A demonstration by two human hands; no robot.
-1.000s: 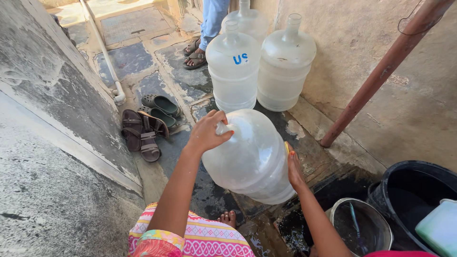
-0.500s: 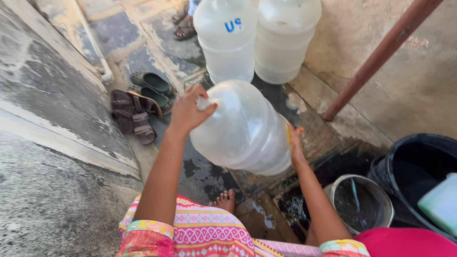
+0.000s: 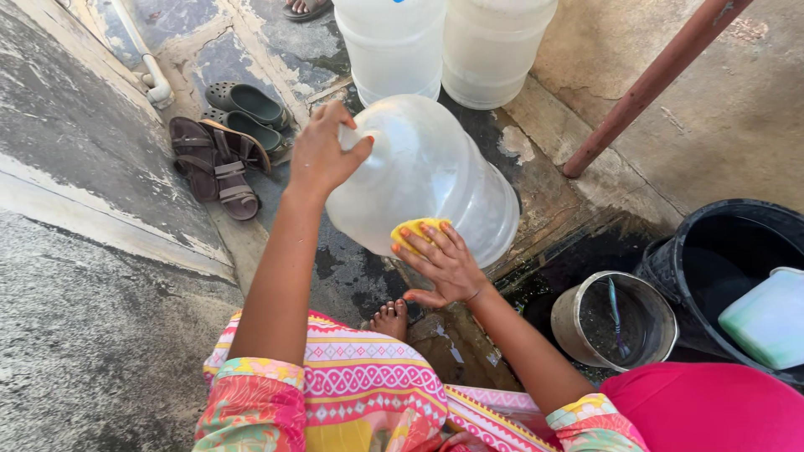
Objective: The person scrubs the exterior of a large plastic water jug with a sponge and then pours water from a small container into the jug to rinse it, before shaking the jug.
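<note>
The left hand (image 3: pixel 322 155) grips the neck of the big, empty, light but slippery water jug (image 3: pixel 427 180), tipped on the wet ground, while the right hand (image 3: pixel 444 264) presses a yellow sponge (image 3: pixel 416 230) flat against its side.

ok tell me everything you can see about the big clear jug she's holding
The jug is a large, round water bottle of clear, slightly cloudy plastic with faint rings near its base. It looks empty and is tipped over, neck toward the upper left, base toward the lower right, above the wet stone floor. The left hand grips its neck end, hiding the mouth. The right hand presses a yellow sponge against its lower side. Two upright jugs stand just behind it.
</note>
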